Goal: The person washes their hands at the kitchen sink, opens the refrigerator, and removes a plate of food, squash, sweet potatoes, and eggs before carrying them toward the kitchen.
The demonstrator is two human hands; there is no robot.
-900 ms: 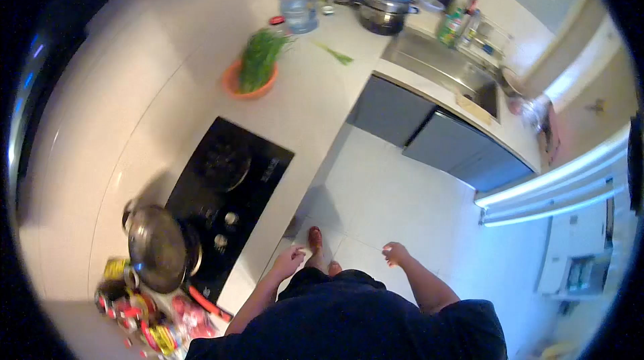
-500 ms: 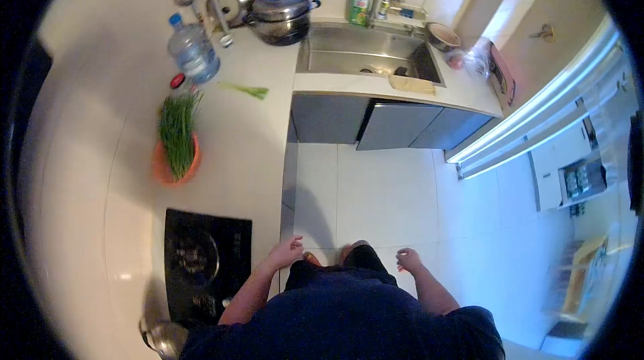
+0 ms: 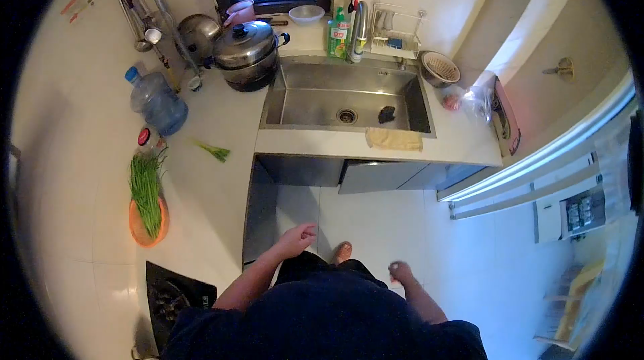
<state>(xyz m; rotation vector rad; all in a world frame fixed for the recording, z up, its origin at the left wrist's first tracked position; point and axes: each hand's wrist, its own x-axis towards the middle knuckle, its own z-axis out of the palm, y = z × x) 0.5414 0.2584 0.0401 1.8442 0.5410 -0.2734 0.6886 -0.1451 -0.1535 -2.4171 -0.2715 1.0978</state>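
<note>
My left hand [image 3: 295, 240] hangs in front of my body, beside the counter edge, with its fingers curled loosely; whether it holds anything cannot be made out. On the other side my right hand [image 3: 401, 273] hangs over the floor, fingers bent and partly blurred. Neither hand touches the counter. Long green stalks [image 3: 145, 189] lie in an orange basket [image 3: 139, 231] on the left counter. A few cut stalks [image 3: 216, 151] rest apart from them, nearer the pot [image 3: 247, 57].
A steel sink [image 3: 315, 104] has a tan cloth [image 3: 394, 139] on its front edge and a green bottle [image 3: 339, 34] behind. A water jug [image 3: 158, 101] stands at the left. The cooktop [image 3: 176, 299] is at the lower left, cabinets [image 3: 382, 176] below the sink.
The view has turned and moved nearer the sink, which now appears larger and more central. The cooktop has slid toward the lower left. Both hands still hang by my body, and my feet have shifted.
</note>
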